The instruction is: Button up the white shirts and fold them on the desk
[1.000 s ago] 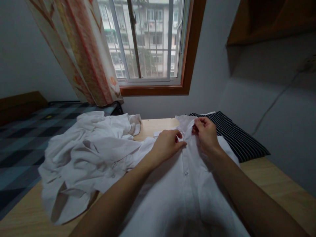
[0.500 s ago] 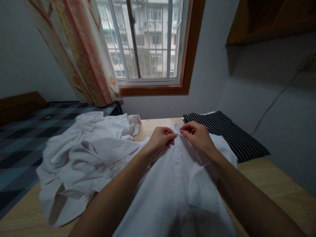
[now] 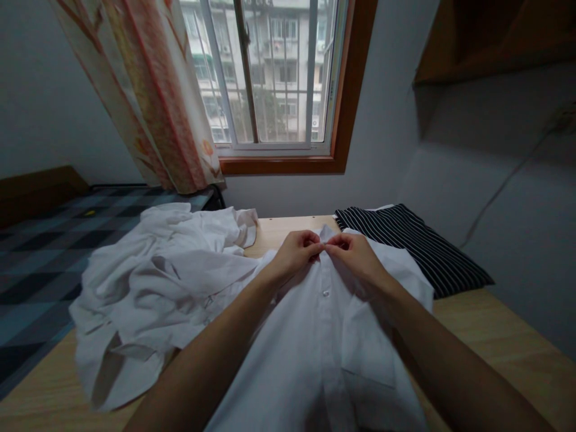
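Observation:
A white buttoned shirt (image 3: 297, 354) lies front up on the wooden table, its collar pointing away from me. Just below the collar, my left hand (image 3: 300, 249) pinches the shirt's front edge. My right hand (image 3: 350, 251) pinches the same spot from the other side, and the fingertips of both hands meet there. Whatever small part lies between the fingertips is hidden. One button shows on the front strip below the hands, and a chest pocket is on the right side.
Crumpled white clothes (image 3: 157, 276) are heaped on the left of the table (image 3: 504, 336). A black striped cloth (image 3: 418, 246) lies at the back right. Beyond the left edge is a checked bed (image 3: 40, 252). A shelf (image 3: 490, 42) hangs at upper right.
My right hand has moved left and slightly down, so its fingertips now touch those of my left hand. The left hand has hardly moved.

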`<state>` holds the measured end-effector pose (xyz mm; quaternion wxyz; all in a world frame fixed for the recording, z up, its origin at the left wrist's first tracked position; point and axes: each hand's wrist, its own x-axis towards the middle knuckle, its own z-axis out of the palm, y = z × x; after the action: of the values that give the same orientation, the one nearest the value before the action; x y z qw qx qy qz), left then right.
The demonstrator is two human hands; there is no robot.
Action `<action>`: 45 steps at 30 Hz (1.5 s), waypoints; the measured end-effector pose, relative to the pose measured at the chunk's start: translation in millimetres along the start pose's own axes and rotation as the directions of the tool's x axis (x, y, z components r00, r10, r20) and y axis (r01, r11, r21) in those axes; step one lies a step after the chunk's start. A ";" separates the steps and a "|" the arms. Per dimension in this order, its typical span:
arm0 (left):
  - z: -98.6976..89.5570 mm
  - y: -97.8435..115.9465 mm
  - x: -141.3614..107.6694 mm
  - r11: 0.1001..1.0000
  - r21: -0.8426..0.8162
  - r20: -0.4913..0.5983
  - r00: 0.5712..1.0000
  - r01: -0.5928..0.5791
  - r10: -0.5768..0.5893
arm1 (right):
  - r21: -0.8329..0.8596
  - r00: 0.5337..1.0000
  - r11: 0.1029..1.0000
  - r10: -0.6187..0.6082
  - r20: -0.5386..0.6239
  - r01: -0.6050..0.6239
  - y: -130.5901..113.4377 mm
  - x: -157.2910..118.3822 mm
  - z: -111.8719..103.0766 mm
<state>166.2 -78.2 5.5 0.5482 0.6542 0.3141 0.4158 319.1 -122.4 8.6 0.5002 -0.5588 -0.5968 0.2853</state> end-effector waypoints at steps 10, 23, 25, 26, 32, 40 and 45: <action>-0.7 10.2 -1.4 0.965 0.261 -0.030 0.999 -0.032 0.041 | -0.074 0.995 0.997 -0.027 -0.096 0.020 4.7 -5.1 7.0; 3.5 10.6 -3.6 0.965 0.231 -0.046 0.990 -0.119 0.134 | 0.333 0.994 0.937 0.090 0.064 -0.106 9.5 -1.7 11.8; 2.1 9.9 -3.7 0.962 0.238 -0.039 0.988 -0.134 0.147 | 0.370 0.984 0.912 0.152 0.090 -0.175 5.9 -1.9 10.9; 1.5 9.8 -3.8 0.961 0.236 -0.031 0.988 -0.141 0.152 | 0.387 0.979 0.900 0.173 0.107 -0.201 4.5 -2.1 10.6; -3.2 7.8 -0.1 0.958 0.232 -0.037 0.982 -0.170 0.184 | 0.320 0.992 0.939 0.120 0.025 -0.122 8.4 -1.0 11.1; -21.4 31.9 -6.2 0.715 0.695 -0.110 0.973 -0.072 0.204 | 0.472 0.966 0.881 0.143 -0.214 -0.026 -3.1 2.5 3.8; -3.1 62.9 -26.6 0.684 0.700 0.251 0.967 -0.205 0.034 | 0.435 0.954 0.898 0.069 -0.292 0.068 -3.8 3.1 -0.6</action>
<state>148.5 -112.5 61.9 0.2501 0.8770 0.3462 0.2202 318.5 -120.3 13.1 0.6980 -0.4683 -0.4337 0.3247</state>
